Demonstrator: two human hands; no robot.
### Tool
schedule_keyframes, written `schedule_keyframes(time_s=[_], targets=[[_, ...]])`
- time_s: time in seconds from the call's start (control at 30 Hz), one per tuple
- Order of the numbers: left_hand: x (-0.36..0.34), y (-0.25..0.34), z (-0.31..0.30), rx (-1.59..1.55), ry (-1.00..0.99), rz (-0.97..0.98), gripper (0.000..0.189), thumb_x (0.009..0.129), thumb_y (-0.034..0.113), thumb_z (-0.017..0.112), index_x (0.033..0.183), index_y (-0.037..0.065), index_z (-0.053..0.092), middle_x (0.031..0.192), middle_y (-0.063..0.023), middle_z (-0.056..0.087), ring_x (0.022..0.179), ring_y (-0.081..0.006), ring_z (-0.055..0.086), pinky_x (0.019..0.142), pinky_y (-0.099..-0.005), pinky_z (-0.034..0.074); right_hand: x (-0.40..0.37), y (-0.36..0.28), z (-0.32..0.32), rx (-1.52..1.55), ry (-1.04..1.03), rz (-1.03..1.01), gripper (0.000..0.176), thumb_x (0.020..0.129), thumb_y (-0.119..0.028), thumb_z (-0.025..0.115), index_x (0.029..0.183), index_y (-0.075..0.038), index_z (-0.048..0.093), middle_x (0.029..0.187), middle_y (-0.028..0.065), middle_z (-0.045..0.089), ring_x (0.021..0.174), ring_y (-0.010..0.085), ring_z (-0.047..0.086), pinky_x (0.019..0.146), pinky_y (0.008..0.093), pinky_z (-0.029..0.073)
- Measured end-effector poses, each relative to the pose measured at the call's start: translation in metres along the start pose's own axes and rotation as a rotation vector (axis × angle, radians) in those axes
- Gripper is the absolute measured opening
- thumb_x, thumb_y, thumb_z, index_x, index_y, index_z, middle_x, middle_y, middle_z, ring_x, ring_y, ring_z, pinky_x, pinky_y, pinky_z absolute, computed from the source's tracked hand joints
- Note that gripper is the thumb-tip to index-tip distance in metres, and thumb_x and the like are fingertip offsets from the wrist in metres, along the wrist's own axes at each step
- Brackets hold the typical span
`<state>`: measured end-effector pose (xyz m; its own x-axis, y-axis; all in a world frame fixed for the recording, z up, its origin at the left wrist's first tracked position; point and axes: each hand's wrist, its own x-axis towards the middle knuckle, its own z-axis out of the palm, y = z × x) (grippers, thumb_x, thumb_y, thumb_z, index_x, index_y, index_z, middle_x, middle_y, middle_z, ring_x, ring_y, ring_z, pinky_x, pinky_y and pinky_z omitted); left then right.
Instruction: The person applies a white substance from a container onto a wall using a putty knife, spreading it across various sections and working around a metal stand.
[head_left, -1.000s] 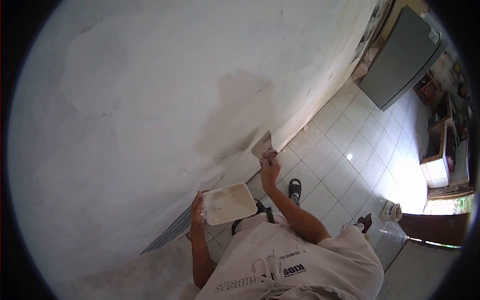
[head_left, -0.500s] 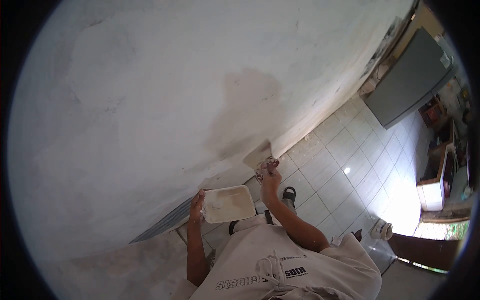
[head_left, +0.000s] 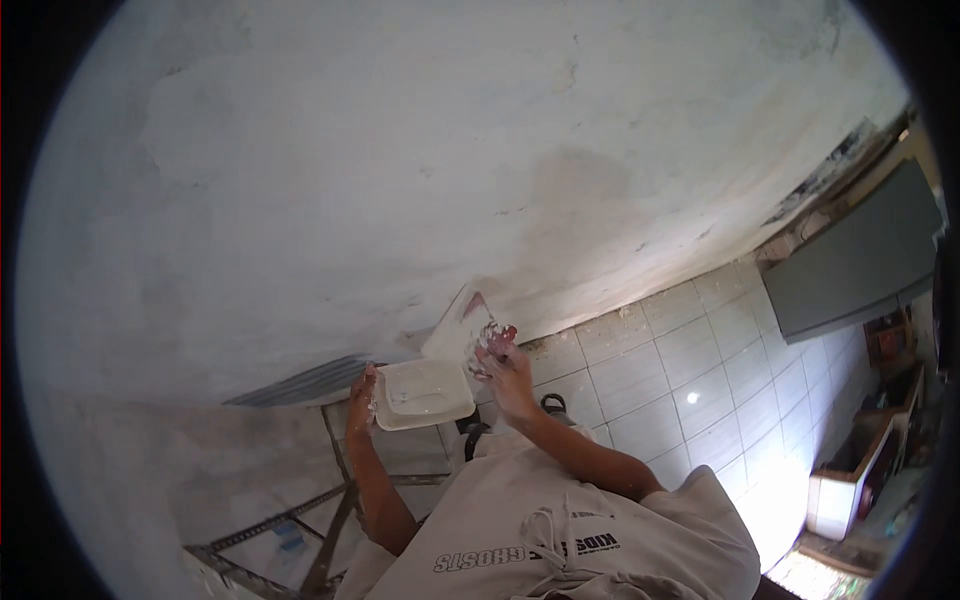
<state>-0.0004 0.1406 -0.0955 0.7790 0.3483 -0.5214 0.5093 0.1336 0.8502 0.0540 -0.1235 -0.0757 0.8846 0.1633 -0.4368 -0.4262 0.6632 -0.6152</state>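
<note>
My left hand [head_left: 362,402] grips a shallow, off-white rectangular plastic tub [head_left: 432,421] by its left side. A little whitish paste lies inside it. In my right hand [head_left: 508,380] is a wide putty scraper [head_left: 455,325], its pale blade angled up toward the wall and its reddish grip smeared with white paste. The blade's lower corner is close above the tub's far rim. White smears show on the fingers of both hands. Before me stands the whitish wall [head_left: 380,200], with a darker patch [head_left: 580,195] that looks like my shadow.
A tiled floor [head_left: 640,370] runs along the wall's foot to the right, toward a grey refrigerator [head_left: 860,250]. Wooden furniture [head_left: 850,480] stands at the far right. Below left is a metal frame [head_left: 270,515], and a grey corrugated sheet [head_left: 300,380] lies by the wall.
The scraper has moved left, close to the tub, and its blade has turned. The camera view has shifted, bringing the metal frame at lower left into sight.
</note>
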Motion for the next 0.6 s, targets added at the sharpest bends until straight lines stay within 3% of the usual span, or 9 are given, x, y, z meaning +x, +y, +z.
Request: schedule_keyframes(time_s=[0.03, 0.17, 0.23, 0.27, 0.3, 0.37, 0.4, 0.5, 0.6], targets=[[-0.014, 0.002, 0.022, -0.052, 0.199, 0.0, 0.048, 0.092, 0.039, 0.057, 0.119, -0.001, 0.055, 0.104, -0.0051, 0.062, 0.097, -0.0151, 0.056, 0.088, -0.0302, 0.042, -0.004, -0.013, -0.014, -0.214, -0.089, 0.019, 0.017, 0.088, -0.005, 0.058, 0.104, -0.003, 0.055, 0.095, 0.0028, 0.06, 0.084, 0.0111, 0.06, 0.07, 0.0254, 0.049], [-0.047, -0.01, 0.08, -0.198, 0.354, 0.092, 0.045, 0.093, 0.039, 0.056, 0.114, -0.001, 0.057, 0.101, -0.0056, 0.062, 0.092, -0.0145, 0.056, 0.085, -0.03, 0.043, -0.011, -0.067, -0.041, -0.415, -0.228, -0.16, 0.02, 0.087, -0.002, 0.058, 0.107, 0.001, 0.055, 0.093, 0.0035, 0.063, 0.081, 0.0117, 0.062, 0.071, 0.0263, 0.049], [-0.061, -0.025, 0.099, -0.33, 0.27, 0.08, 0.046, 0.092, 0.041, 0.056, 0.111, -0.001, 0.057, 0.098, -0.0052, 0.061, 0.09, -0.0138, 0.055, 0.082, -0.029, 0.044, 0.003, -0.082, -0.065, -1.056, -0.336, -0.303, 0.027, 0.083, 0.003, 0.056, 0.111, 0.002, 0.054, 0.09, 0.009, 0.066, 0.08, 0.0158, 0.064, 0.071, 0.0266, 0.049], [-0.069, -0.031, 0.11, -0.345, 0.301, 0.066, 0.046, 0.092, 0.041, 0.056, 0.111, -0.001, 0.057, 0.098, -0.0052, 0.061, 0.09, -0.0138, 0.055, 0.082, -0.029, 0.044, -0.004, -0.118, -0.049, -1.198, -0.542, -0.518, 0.033, 0.08, 0.003, 0.058, 0.113, 0.001, 0.054, 0.09, 0.0148, 0.066, 0.079, 0.026, 0.065, 0.072, 0.0308, 0.05], [-0.075, -0.037, 0.118, -0.373, 0.272, 0.092, 0.046, 0.092, 0.042, 0.055, 0.11, -0.001, 0.057, 0.098, -0.0048, 0.061, 0.088, -0.013, 0.055, 0.08, -0.0281, 0.044, -0.004, -0.134, -0.039, -1.202, -0.574, -0.501, 0.033, 0.08, 0.003, 0.058, 0.113, 0.001, 0.054, 0.09, 0.0148, 0.066, 0.079, 0.026, 0.065, 0.072, 0.0308, 0.05], [-0.088, -0.034, 0.139, -0.413, 0.267, 0.126, 0.046, 0.092, 0.042, 0.055, 0.11, 0.0, 0.057, 0.098, -0.0043, 0.061, 0.087, -0.0122, 0.055, 0.078, -0.0273, 0.045, -0.004, -0.154, -0.029, -1.458, -0.936, -0.372, 0.035, 0.079, -0.002, 0.06, 0.114, -0.001, 0.054, 0.096, 0.0185, 0.064, 0.086, 0.0361, 0.062, 0.076, 0.0367, 0.05], [-0.095, -0.027, 0.147, -0.42, 0.271, 0.122, 0.044, 0.093, 0.042, 0.055, 0.108, 0.001, 0.058, 0.096, -0.0037, 0.061, 0.085, -0.0114, 0.055, 0.075, -0.0268, 0.045, 0.002, -0.14, -0.039, -1.588, -0.992, -0.446, 0.034, 0.081, -0.008, 0.059, 0.115, -0.003, 0.055, 0.101, 0.0184, 0.063, 0.092, 0.0379, 0.059, 0.08, 0.0419, 0.048], [-0.097, -0.028, 0.156, -0.443, 0.262, 0.143, 0.041, 0.093, 0.042, 0.054, 0.105, 0.003, 0.06, 0.092, -0.0026, 0.062, 0.08, -0.0095, 0.055, 0.071, -0.0255, 0.045, -0.002, -0.146, -0.017, -1.668, -1.164, -0.54, 0.031, 0.084, -0.011, 0.058, 0.115, -0.005, 0.056, 0.103, 0.0181, 0.062, 0.095, 0.035, 0.059, 0.082, 0.0426, 0.048], [-0.101, -0.024, 0.159, -0.471, 0.188, 0.183, 0.041, 0.093, 0.042, 0.053, 0.101, 0.003, 0.061, 0.088, -0.0018, 0.061, 0.078, -0.0092, 0.055, 0.071, -0.0246, 0.044, -0.004, -0.136, -0.014, -1.688, -1.288, -0.469, 0.028, 0.085, -0.012, 0.059, 0.113, -0.006, 0.059, 0.101, 0.0156, 0.064, 0.093, 0.0331, 0.06, 0.081, 0.0432, 0.049]])
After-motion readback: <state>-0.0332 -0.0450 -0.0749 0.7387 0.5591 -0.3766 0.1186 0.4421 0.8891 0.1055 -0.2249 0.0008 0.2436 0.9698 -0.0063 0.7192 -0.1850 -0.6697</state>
